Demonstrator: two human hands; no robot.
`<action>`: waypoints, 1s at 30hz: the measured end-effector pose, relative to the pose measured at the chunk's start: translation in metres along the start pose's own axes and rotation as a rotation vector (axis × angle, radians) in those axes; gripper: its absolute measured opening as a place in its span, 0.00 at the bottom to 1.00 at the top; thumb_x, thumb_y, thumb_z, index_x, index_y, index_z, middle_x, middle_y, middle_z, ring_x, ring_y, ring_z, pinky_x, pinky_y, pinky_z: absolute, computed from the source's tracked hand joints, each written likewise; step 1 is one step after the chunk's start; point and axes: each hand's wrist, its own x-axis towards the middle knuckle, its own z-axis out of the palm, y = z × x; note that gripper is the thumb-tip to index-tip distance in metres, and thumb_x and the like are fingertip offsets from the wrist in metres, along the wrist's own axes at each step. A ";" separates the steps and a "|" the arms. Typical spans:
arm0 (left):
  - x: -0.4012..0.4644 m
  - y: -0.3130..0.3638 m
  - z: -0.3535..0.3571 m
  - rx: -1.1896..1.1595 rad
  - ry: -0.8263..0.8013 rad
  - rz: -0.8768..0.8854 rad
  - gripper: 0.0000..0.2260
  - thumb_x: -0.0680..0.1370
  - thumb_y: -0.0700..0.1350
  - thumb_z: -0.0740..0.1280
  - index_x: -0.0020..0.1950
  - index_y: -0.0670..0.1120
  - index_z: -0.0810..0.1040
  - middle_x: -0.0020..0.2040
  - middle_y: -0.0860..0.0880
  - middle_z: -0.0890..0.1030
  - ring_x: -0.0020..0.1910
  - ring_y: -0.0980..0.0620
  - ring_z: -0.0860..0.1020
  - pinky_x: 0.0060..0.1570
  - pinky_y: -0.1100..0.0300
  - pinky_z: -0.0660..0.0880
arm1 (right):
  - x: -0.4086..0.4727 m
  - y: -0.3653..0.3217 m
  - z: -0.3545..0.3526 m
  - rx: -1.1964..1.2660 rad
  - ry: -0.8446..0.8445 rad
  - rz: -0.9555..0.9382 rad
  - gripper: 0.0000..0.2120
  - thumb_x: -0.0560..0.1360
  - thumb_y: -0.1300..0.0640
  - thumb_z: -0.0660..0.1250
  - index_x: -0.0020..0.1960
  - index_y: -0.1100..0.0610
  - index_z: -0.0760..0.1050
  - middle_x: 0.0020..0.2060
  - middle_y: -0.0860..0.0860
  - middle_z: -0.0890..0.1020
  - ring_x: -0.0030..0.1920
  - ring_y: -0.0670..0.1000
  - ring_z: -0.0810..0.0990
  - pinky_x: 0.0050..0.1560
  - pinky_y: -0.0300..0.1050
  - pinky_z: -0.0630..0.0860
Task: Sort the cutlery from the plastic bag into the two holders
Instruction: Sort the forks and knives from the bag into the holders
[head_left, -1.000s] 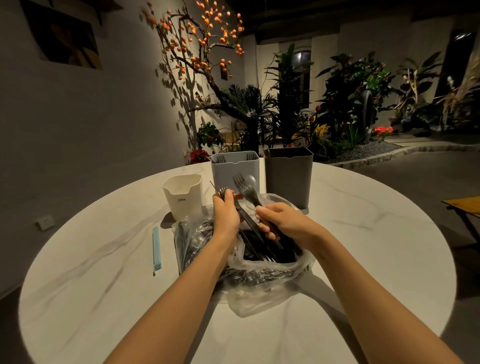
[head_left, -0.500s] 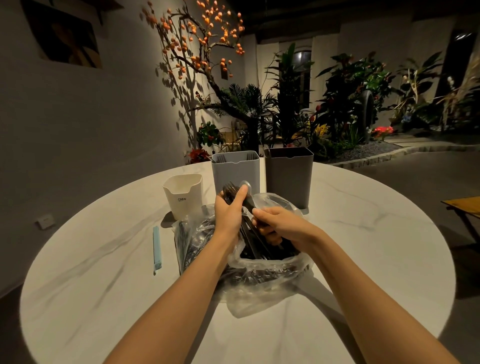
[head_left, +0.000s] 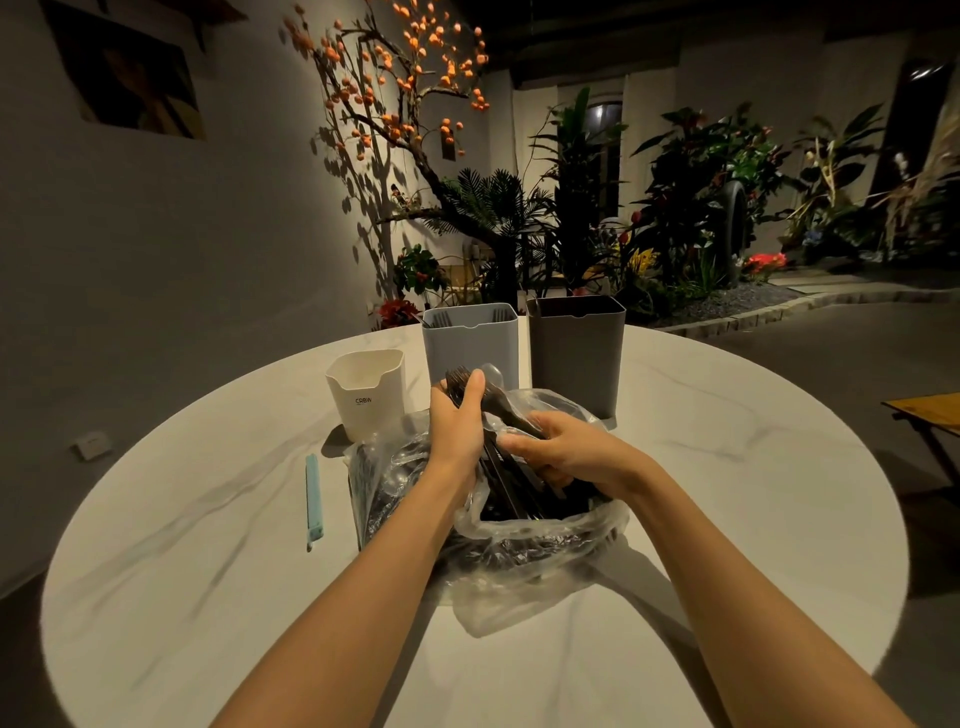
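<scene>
Clearly the gathering step was in hand: the left hand (head_left: 457, 421) gripped a bunch of forks (head_left: 460, 378) above the plastic bag (head_left: 519, 551) on the counter (head_left: 208, 519), while the right hand (head_left: 558, 449) pinched dark handles (exact pieces unclear). Next, I judged, came a lift toward the blue holder (head_left: 470, 343) or the grey holder (head_left: 576, 348).

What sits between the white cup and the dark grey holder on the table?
In the head view, the light blue-grey holder stands between the white cup and the dark grey holder.
</scene>
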 end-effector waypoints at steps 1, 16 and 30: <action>-0.001 0.000 0.000 0.000 -0.002 -0.004 0.14 0.82 0.49 0.61 0.62 0.40 0.70 0.52 0.44 0.78 0.46 0.56 0.76 0.40 0.67 0.71 | 0.000 0.000 0.001 -0.023 0.018 -0.010 0.09 0.80 0.51 0.62 0.49 0.57 0.73 0.29 0.49 0.72 0.24 0.41 0.68 0.26 0.31 0.66; 0.002 0.002 -0.007 -0.142 0.047 -0.129 0.13 0.81 0.49 0.63 0.59 0.41 0.71 0.53 0.40 0.79 0.52 0.42 0.80 0.45 0.53 0.80 | 0.008 0.002 0.007 -0.159 0.208 -0.078 0.15 0.83 0.51 0.54 0.43 0.51 0.75 0.32 0.48 0.77 0.31 0.42 0.75 0.35 0.31 0.72; -0.002 0.005 -0.005 -0.135 0.038 -0.105 0.14 0.83 0.50 0.59 0.57 0.39 0.73 0.44 0.48 0.80 0.47 0.47 0.79 0.45 0.56 0.78 | 0.020 0.012 0.010 -0.020 0.426 0.015 0.16 0.83 0.58 0.53 0.44 0.59 0.77 0.32 0.50 0.74 0.32 0.45 0.73 0.30 0.29 0.70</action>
